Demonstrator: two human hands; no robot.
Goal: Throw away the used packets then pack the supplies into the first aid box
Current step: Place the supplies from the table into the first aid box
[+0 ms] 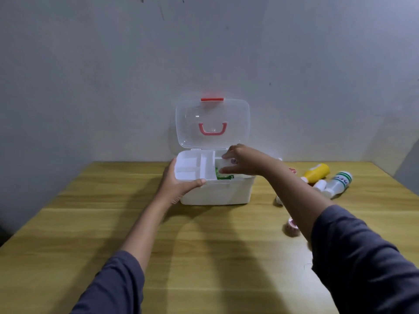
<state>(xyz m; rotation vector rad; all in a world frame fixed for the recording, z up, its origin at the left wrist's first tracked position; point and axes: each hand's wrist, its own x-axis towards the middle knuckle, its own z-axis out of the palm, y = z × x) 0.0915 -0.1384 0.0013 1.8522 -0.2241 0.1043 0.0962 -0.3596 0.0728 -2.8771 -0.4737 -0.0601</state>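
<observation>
The white first aid box (217, 193) stands on the wooden table against the wall, its clear lid (212, 123) with a red handle propped up. A white divided tray (195, 168) sits shifted to the left on top of the box. My left hand (176, 184) grips the tray's left front corner. My right hand (242, 162) holds a small white item over the right side of the box, above a green and white packet (223, 176) inside. To the right lie a yellow bottle (317, 172), a clear bottle with green print (339, 182) and a small white bottle (319, 185).
A tape roll (292, 226) with a red core lies near my right forearm. Another small white item (278, 200) and a reddish round one (293, 170) are partly hidden behind that arm. The wall stands right behind the box.
</observation>
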